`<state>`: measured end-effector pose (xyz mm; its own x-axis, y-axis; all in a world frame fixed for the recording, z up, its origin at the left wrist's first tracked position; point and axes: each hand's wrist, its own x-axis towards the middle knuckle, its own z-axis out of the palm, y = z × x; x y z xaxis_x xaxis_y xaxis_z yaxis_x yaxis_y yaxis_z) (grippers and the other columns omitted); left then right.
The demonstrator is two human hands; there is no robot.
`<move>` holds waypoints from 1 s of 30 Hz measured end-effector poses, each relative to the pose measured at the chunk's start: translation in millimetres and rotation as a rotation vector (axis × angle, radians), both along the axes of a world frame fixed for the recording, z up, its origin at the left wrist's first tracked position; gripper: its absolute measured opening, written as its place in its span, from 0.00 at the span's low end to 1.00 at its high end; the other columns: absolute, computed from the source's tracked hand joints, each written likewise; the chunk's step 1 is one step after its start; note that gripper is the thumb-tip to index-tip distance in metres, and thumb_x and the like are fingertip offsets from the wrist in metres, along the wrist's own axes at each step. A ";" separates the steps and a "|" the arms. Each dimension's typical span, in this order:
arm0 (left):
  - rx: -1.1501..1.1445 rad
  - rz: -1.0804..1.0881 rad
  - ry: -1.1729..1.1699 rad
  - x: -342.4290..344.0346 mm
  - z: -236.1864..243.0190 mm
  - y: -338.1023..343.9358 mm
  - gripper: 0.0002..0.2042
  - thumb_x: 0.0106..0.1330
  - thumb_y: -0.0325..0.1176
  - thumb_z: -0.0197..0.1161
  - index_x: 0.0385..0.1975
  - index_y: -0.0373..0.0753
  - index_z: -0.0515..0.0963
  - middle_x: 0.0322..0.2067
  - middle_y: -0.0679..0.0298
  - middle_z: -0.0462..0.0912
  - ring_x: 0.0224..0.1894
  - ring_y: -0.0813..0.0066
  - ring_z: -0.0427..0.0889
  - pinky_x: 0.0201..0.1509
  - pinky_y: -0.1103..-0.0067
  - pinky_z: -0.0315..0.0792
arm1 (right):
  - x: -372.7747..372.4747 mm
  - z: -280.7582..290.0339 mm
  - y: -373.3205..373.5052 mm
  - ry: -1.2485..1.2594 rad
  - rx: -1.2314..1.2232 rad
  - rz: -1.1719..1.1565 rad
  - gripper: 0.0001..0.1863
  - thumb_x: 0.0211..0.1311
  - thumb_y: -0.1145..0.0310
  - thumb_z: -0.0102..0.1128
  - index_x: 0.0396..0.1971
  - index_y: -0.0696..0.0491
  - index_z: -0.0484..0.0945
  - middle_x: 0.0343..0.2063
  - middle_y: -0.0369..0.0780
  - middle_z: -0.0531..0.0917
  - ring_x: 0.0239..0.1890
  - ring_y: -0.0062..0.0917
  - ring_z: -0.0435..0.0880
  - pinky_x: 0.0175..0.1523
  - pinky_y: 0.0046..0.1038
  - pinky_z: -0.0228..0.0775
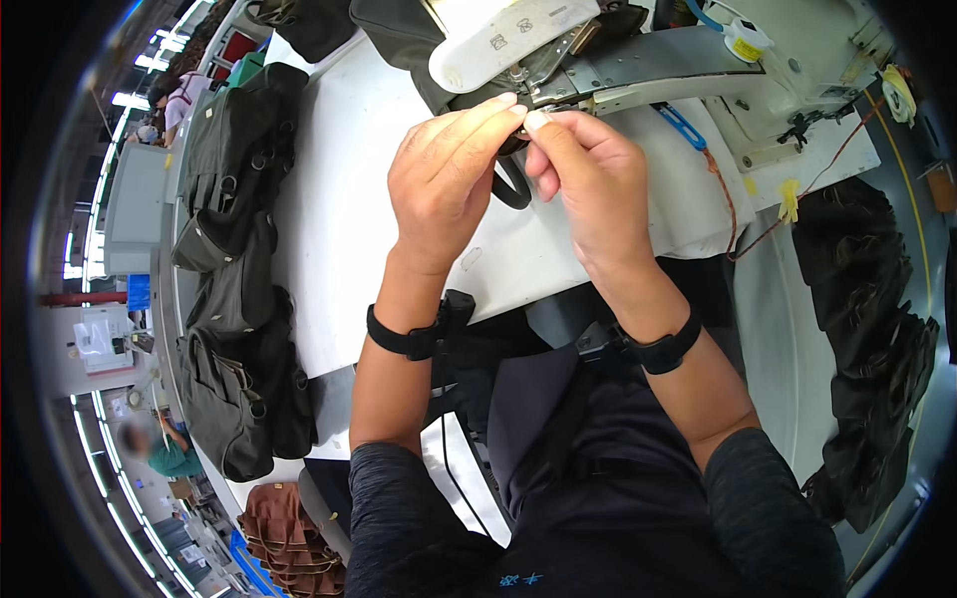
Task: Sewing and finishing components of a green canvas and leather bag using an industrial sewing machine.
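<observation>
My left hand (439, 184) and my right hand (603, 179) meet at the fingertips, just in front of the sewing machine's (513, 45) needle area. Both are closed in a pinch; what sits between the fingertips is too small and covered to make out. A dark strap (512, 187) hangs in a loop right below the fingertips, between the two hands. Dark olive fabric (394, 35) of a bag lies beside and behind the machine head, to the left of the needle area. A black band circles each of my wrists.
The machine's metal arm (658, 72) extends to the right. Blue thread snips (681, 127) on a cord lie beside it, below a small oil bottle (746, 42). Dark olive bags (234, 239) line the left side; more dark bags (862, 329) hang at right. Brown pieces (289, 538) are stacked lower left.
</observation>
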<state>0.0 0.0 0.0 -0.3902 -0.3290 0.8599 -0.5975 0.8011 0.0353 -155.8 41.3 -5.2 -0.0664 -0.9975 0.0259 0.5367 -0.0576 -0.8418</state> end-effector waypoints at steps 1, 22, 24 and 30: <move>-0.003 -0.012 -0.008 1.8 0.8 -0.6 0.18 0.54 0.19 0.70 0.45 0.44 0.86 0.44 0.65 0.91 0.43 0.68 0.88 0.46 0.76 0.77 | 0.6 -0.4 -0.7 0.022 -0.023 -0.029 0.09 0.70 0.68 0.63 0.33 0.58 0.84 0.22 0.32 0.81 0.21 0.10 0.72 0.27 0.16 0.64; 0.010 0.005 0.061 -6.6 -4.3 3.3 0.16 0.56 0.20 0.73 0.43 0.45 0.86 0.41 0.71 0.91 0.39 0.76 0.87 0.45 0.79 0.68 | -15.4 1.3 -8.8 0.115 -0.082 0.011 0.09 0.69 0.67 0.65 0.30 0.57 0.84 0.20 0.31 0.81 0.19 0.08 0.71 0.24 0.15 0.60; 0.004 -0.002 0.065 -6.9 -7.0 1.2 0.16 0.56 0.19 0.72 0.43 0.45 0.86 0.41 0.70 0.91 0.39 0.76 0.87 0.46 0.79 0.68 | -17.7 2.0 -9.7 0.126 -0.079 0.021 0.10 0.69 0.66 0.65 0.30 0.56 0.84 0.20 0.31 0.81 0.19 0.08 0.71 0.24 0.15 0.60; 0.009 0.009 0.066 -6.0 -7.0 0.9 0.16 0.56 0.19 0.72 0.43 0.45 0.86 0.41 0.70 0.91 0.39 0.74 0.86 0.47 0.78 0.69 | -17.3 7.2 -8.9 0.138 -0.037 0.054 0.08 0.70 0.70 0.63 0.32 0.58 0.85 0.22 0.32 0.81 0.20 0.12 0.72 0.28 0.16 0.63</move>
<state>-6.0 0.9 -7.0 -0.3296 -0.3402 0.8807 -0.6006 0.7953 0.0825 -173.0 32.4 2.0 -0.0055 -0.9976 0.0683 0.4194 -0.0643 -0.9055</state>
